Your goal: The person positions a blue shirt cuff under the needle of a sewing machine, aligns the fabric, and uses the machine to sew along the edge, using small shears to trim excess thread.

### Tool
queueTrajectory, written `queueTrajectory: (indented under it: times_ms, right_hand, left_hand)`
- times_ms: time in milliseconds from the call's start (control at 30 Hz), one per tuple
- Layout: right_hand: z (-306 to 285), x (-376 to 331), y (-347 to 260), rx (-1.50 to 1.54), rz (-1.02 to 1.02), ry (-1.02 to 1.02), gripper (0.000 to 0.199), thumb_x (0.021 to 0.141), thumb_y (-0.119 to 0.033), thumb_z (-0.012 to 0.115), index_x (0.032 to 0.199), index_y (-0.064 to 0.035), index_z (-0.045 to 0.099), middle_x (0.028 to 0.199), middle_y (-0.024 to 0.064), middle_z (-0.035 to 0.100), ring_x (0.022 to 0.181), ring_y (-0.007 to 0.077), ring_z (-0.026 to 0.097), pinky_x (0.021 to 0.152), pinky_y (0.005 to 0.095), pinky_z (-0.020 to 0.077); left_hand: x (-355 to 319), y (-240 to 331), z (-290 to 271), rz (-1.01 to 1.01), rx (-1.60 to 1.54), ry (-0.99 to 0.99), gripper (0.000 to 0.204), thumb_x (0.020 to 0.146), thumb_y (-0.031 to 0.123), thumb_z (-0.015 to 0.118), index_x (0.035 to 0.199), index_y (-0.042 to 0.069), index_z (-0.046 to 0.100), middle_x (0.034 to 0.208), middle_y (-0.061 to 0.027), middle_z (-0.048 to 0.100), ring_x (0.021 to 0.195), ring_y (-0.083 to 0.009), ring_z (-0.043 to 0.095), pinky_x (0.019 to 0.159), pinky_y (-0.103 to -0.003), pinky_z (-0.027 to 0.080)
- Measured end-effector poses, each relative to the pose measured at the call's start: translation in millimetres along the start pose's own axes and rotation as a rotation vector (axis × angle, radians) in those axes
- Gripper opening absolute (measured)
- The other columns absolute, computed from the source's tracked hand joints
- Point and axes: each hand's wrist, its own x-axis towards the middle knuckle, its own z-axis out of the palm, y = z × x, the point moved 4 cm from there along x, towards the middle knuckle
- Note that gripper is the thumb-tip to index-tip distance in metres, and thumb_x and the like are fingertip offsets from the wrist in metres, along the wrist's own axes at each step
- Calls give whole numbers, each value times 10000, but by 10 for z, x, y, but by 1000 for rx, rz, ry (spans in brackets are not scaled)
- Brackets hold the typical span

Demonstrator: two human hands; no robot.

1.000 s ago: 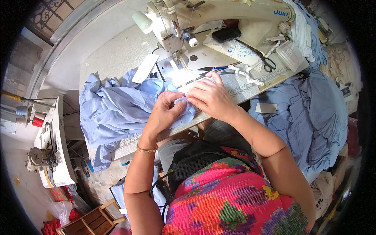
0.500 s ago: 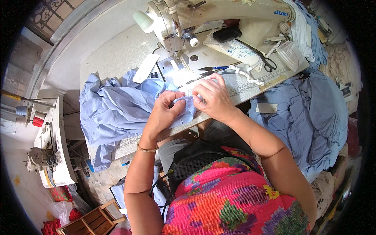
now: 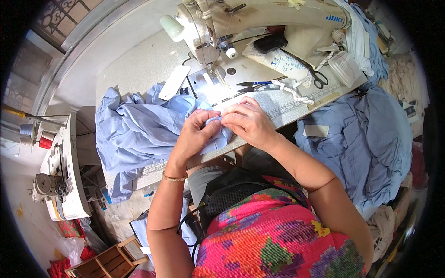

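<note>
Both hands are pinching the light blue fabric (image 3: 139,134) near the table's front edge (image 3: 278,121): left hand (image 3: 197,134) and right hand (image 3: 248,121) fingertips touching, sewing machine (image 3: 241,23) sitting just behind.

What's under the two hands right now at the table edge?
A folded bit of the light blue fabric sits pinched between the left hand and right hand, over the sewing table. The fold itself is hidden by the fingers.

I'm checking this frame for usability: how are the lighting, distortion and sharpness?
Head view: strong fisheye, the table edge bows and black corners frame the picture; bright light glares on the sewing machine and tabletop; both hands and the blue cloth are sharp, with soft shadow below the table.
</note>
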Motion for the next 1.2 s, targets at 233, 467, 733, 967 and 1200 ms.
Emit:
queueTrajectory:
  times_ms: [233,467,733,967,1200]
  right_hand:
    - [-11,-27,28,51,58,22,107,764,-161,628,853,-115,590,846,4,593,838,182,567,843,379,367]
    - [22,-41,17,-19,-12,22,86,768,-158,625,828,-120,577,866,-4,590,855,175,564,849,386,361]
    - [-27,6,22,95,92,80,69,766,-146,624,802,-113,575,803,5,589,808,179,561,833,362,343]
    - [-19,34,38,-20,61,25,72,785,-173,607,804,-107,587,797,16,587,800,184,559,854,377,338]
    - [-26,81,-38,-200,-31,-27,89,771,-187,606,801,-106,586,811,28,570,805,182,557,908,416,335]
  left_hand:
    - [3,-3,-16,23,42,-8,187,825,87,587,982,-8,627,877,-11,558,809,-93,482,727,-218,396]
    - [9,26,-4,30,20,-11,203,805,122,593,958,-8,626,876,-56,591,866,-145,508,799,-262,397]
    - [-10,21,-18,-36,-31,6,199,803,129,601,947,-4,634,905,-65,603,889,-161,510,820,-271,390]
    - [5,75,-2,39,56,-9,198,802,133,603,939,-6,635,955,-83,616,898,-185,509,849,-291,385]
    - [0,54,-6,87,160,8,203,787,121,614,948,-2,629,938,-93,609,921,-204,503,857,-301,382]
